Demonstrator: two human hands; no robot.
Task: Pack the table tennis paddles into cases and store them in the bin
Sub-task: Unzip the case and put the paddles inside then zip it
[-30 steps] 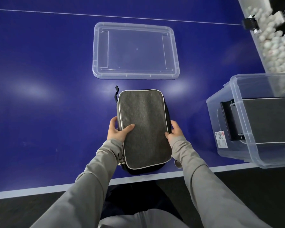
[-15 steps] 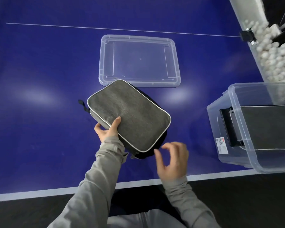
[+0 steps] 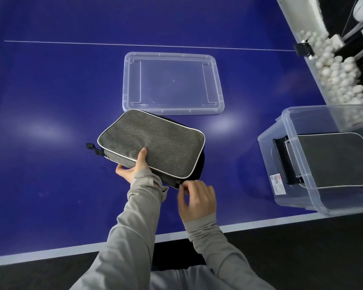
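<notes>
A grey fabric paddle case (image 3: 155,141) with white piping and a black underside lies slanted on the blue table. My left hand (image 3: 132,168) grips its near long edge, thumb on top. My right hand (image 3: 194,198) pinches the zipper pull (image 3: 179,182) at the case's near right corner. At the right stands a clear plastic bin (image 3: 298,164) with another grey case (image 3: 333,160) lying inside. No paddle is visible.
The bin's clear lid (image 3: 172,82) lies flat on the table just beyond the case. A long tray of white balls (image 3: 335,68) runs along the far right edge. The table's white front edge (image 3: 71,248) is close to my body.
The case has turned from lengthwise to slanted, its left end swung away from me. My right hand left the case's side and now pinches the zipper pull at the near corner.
</notes>
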